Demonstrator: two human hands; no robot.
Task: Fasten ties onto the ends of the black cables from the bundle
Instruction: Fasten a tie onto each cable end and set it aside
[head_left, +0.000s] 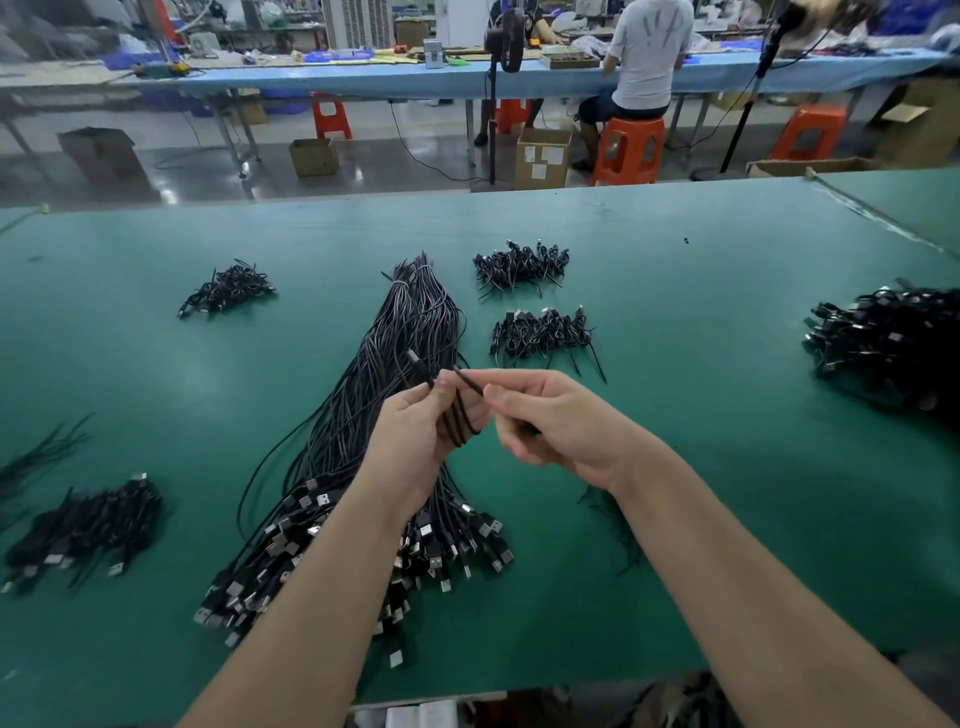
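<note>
Head view looks down on a green surface (675, 322) where the left hand (415, 436) grips a coiled black cable (457, 415), fingers curled round its loops. Beside it, the right hand (550, 421) pinches a thin black tie (467, 378) against the coil. Below both hands lies the long bundle (384, 364) of black cables, its metal plugs fanned toward the near edge.

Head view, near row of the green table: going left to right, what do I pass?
Small pile of plug-ended cables → big untied bundle with its USB plugs fanned out → left hand holding a coiled black cable → right hand → large dark heap of cables at the right edge.
</note>
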